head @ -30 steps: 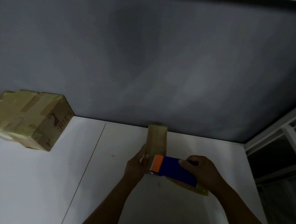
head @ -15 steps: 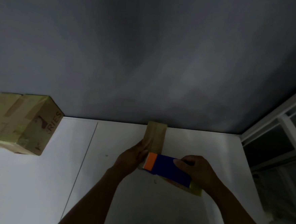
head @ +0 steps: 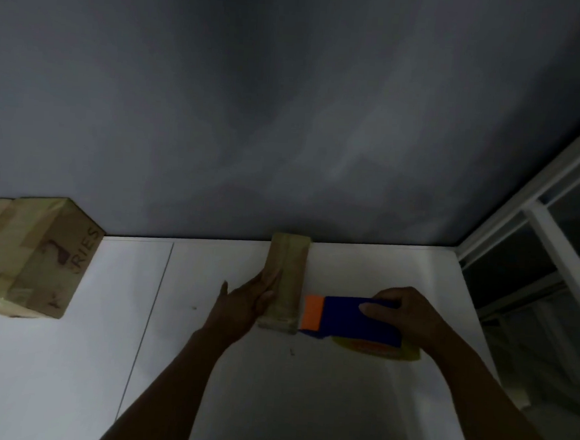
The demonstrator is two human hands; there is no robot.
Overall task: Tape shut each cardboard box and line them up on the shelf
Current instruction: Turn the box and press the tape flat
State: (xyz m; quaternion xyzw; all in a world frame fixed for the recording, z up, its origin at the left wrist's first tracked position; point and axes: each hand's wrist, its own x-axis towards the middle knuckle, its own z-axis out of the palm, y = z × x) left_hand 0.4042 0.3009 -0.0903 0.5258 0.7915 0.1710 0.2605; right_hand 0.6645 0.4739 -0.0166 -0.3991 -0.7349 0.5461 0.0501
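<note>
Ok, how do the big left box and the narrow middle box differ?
The big box is bulky, the narrow box slim. The big box shows printed lettering, the narrow box looks plain. The left hand rests on the narrow box; the big box stands untouched. Both are brown cardboard on the white shelf.

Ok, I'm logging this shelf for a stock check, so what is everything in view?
small box: one, tan, mid-shelf, by the wall
big box: one, tan, taped, printed letters, left on shelf
dispenser: one, blue with orange end, right of small box
tape roll: one, yellowish, under dispenser
shelf: one, white, under everything
wall: one, grey, behind
window frame: one, white, far right
left hand: one, flat against small box's left side
right hand: one, grips dispenser
</note>
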